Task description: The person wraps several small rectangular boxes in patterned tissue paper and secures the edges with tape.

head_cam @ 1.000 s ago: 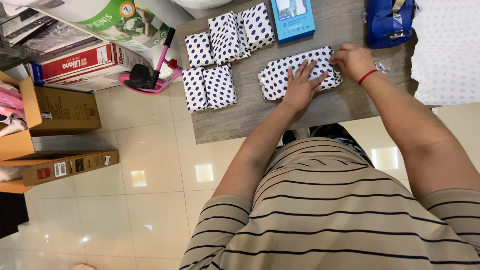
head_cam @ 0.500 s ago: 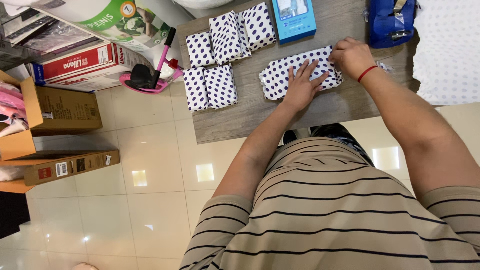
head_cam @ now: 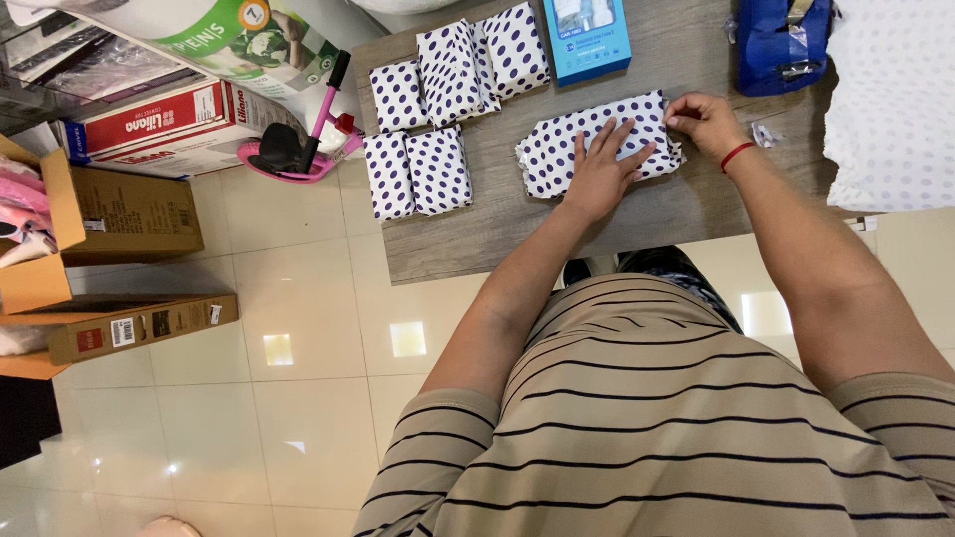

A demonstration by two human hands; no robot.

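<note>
Polka-dot parcel point(head_cam: 567, 149) is the thing I've got under both hands here: a longish package wrapped in white paper with dark dots, lying flat on the grey wood desk point(head_cam: 657, 214). My left hand point(head_cam: 600, 171) is pressed down flat on top of it, fingers spread wide, so it's pinning rather than gripping. My right hand point(head_cam: 704, 121) is at the parcel's far right end, fingers curled in narrow and pinching the paper at that end. There's a red band on that wrist.

Off past my left hand, well apart from the parcel, sit five smaller wrapped packets point(head_cam: 438, 169) in the same dotted paper: two side by side near the desk's front edge, three more behind them, all touching or nearly so. Just beyond my left hand's fingertips is a light blue boxed item point(head_cam: 589, 40), close to the parcel's far edge but not touching it as far as I can tell. Beyond my right hand there's a blue tape dispenser point(head_cam: 779, 45), and to the right of that hand a sheet of pale dotted wrapping paper point(head_cam: 890, 99) hanging over the desk's end.

Down on the tiled floor point(head_cam: 298, 398), left of everything, are cardboard boxes point(head_cam: 124, 214) and a pink scooter point(head_cam: 298, 149).
</note>
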